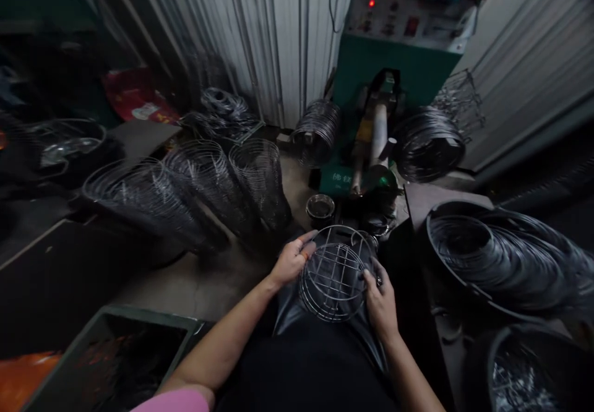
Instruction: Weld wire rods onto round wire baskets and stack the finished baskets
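Note:
Between my hands, above my lap, is a round wire basket [332,276] with a grid of crossed wires and several wire hoops. My left hand [292,262] is closed on its upper left rim, with orange showing at a finger. On the other side my right hand [380,297] grips the right rim, and something dark shows at its fingers. Just beyond the basket stands a green machine [343,177] with a pale rod and dark fittings. A small round dish [320,208] sits near its base.
Tall stacks of wire rings [260,177] stand at the left. Wire coils [431,143] flank the machine. On the right lies a large bundle of wire rings [505,257], above a tub of small metal parts [520,375]. A green crate [143,316] is at lower left.

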Demonstrator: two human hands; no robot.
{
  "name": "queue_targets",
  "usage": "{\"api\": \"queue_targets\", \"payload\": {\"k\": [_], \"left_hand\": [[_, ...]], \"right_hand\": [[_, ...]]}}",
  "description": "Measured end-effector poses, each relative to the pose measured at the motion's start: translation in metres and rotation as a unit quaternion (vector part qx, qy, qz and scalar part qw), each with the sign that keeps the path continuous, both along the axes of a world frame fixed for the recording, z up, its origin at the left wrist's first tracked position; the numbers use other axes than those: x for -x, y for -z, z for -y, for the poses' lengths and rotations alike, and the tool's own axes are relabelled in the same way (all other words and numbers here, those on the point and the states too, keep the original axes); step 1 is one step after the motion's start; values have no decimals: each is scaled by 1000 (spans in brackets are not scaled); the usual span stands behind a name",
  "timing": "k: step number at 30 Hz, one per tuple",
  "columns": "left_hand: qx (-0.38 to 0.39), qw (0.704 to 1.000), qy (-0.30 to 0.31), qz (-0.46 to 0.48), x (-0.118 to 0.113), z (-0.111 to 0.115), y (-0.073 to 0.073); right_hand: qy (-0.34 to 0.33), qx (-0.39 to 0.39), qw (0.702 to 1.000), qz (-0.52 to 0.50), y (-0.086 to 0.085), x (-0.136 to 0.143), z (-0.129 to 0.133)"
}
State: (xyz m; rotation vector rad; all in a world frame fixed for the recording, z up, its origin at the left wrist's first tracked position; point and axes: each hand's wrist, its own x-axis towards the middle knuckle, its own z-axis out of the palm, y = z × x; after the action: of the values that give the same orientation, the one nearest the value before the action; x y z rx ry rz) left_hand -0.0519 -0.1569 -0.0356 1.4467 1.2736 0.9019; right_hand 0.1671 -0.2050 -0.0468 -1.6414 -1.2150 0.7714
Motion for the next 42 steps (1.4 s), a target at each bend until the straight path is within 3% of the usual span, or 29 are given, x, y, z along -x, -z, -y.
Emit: {"api": "queue_targets", "payload": {"k": [7,13,23,30,36,39,42], "left_hand": [[19,990,50,-134,0,-1,20],[34,979,60,-190,-2,-4,25],[67,976,82,-191,1,1,28],[97,984,137,-55,13,4,30],[102,989,100,-25,12,8,40],[70,993,83,-53,11,13,41],[39,981,108,-154,10,19,38]], "right_hand": [[-50,-15,992,117,11,-17,-7],[-50,-20,990,128,25,-21,-10],[-66,-2,993,97,38,-28,-6],[-76,22,996,35,39,-25,6],[-73,38,997,-1,44,-20,11],[-79,46,996,-16,43,-22,12],[-110,45,993,-11,41,-28,12]]}}
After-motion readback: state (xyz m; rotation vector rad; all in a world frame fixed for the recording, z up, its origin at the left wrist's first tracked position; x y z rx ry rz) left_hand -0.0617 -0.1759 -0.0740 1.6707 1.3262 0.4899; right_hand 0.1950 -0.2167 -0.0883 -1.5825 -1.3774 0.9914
